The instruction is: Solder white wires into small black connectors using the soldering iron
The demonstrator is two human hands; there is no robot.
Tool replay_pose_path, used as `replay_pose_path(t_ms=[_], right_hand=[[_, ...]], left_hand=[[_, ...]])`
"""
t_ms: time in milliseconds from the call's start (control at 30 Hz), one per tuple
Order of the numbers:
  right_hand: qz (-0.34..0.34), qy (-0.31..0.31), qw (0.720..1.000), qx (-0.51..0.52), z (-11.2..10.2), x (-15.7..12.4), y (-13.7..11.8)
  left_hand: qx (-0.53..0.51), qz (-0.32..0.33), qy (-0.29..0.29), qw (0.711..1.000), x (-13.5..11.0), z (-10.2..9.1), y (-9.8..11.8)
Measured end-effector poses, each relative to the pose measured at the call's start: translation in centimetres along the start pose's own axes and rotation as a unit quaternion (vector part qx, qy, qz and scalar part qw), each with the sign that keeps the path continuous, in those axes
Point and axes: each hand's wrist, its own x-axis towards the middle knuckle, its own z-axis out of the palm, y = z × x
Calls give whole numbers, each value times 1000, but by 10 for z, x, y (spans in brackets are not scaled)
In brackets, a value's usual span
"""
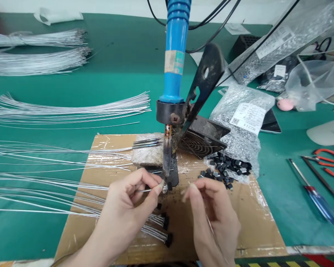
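My left hand (pixel 136 202) is closed in a pinch on a thin wire, with a small black connector (pixel 169 186) at the fingertips. The connector is right under the tip of the soldering iron (pixel 167 159), which points down in its holder; whether they touch, I cannot tell. My right hand (pixel 213 218), a little to the right, pinches thin solder wire (pixel 211 228) that runs down across the palm; its fingertips are slightly blurred. Below my left hand lie wires ending in black connectors (pixel 168 239). Loose wires (pixel 100 185) stretch left beneath that hand.
Cardboard (pixel 256 222) covers the green mat (pixel 122 81). A small fan (pixel 202 137) stands behind the iron. Loose black connectors (pixel 228 165) spill near a bubble-wrap bag (pixel 239 111). A screwdriver (pixel 317 196) and red-handled pliers (pixel 328 157) lie right; wire bundles (pixel 39 61) lie left.
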Motion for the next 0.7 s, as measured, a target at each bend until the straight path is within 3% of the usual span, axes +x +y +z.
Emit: replay_pose_path(t_ms=[100,233,367,467,600,700], right_hand=[[-19,-1,1000,13,-4,1,4],[-31,-73,991,109,-8,-1,13],[4,-76,996,35,-8,-3,12],[-36,-92,995,-18,-6,1,10],[-38,-133,990,20,-1,7,9],[-12,-127,991,48,4,7,8]], left_hand=[[12,6,1,1000,0,0,-1],[13,10,5,1000,-1,0,1],[6,12,6,1000,-1,1,3],[3,6,-1,1000,-1,1,2],[-14,2,-28,1000,-2,1,0],[-17,5,-42,999,-4,1,-2]])
